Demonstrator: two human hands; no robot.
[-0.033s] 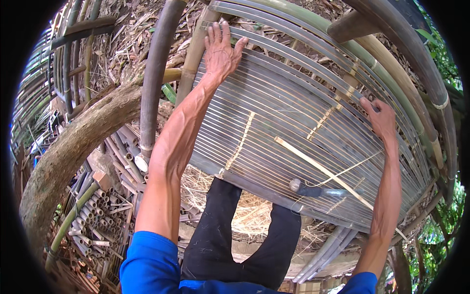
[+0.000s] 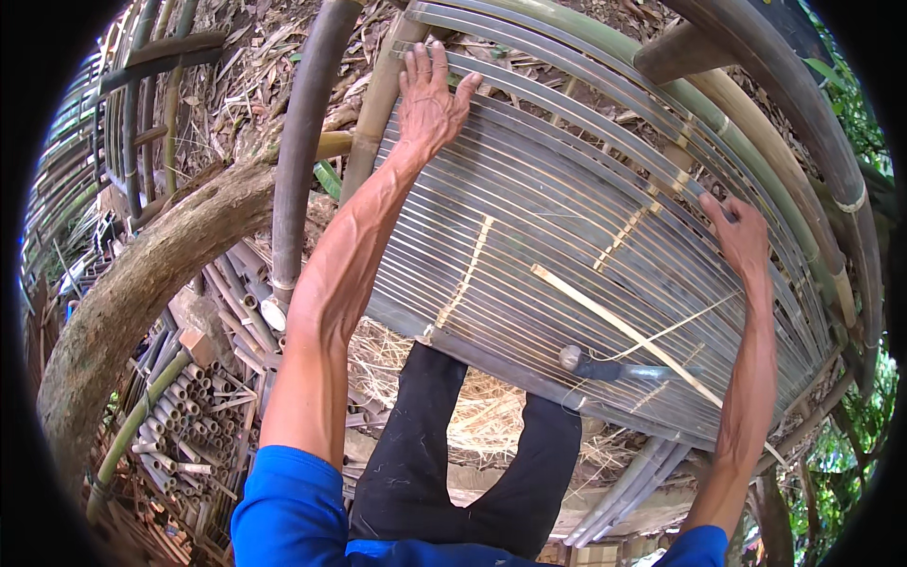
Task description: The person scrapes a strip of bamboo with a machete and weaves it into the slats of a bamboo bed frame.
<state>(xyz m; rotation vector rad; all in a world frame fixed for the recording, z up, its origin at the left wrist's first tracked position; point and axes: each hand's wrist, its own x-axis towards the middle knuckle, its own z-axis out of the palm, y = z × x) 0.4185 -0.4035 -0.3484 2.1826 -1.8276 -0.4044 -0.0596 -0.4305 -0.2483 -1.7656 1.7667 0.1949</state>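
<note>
A wide panel of thin grey bamboo slats [image 2: 567, 217], lashed by pale cross ties, lies tilted over my black-trousered legs. My left hand [image 2: 430, 99] rests flat on the panel's far edge, fingers spread. My right hand [image 2: 742, 236] is on the panel's right side with its fingers curled around the slats. A loose pale bamboo strip [image 2: 624, 326] lies diagonally across the panel. Near the panel's near edge, between my arms, lies a tool with a grey metal handle [image 2: 605, 367]; neither hand touches it.
A thick curved trunk [image 2: 142, 283] and a dark bamboo pole [image 2: 302, 142] stand at the left. Cut bamboo tubes [image 2: 189, 416] are piled at lower left. Dry straw [image 2: 491, 416] covers the ground by my legs. Long bamboo poles [image 2: 803, 123] arch beyond the panel.
</note>
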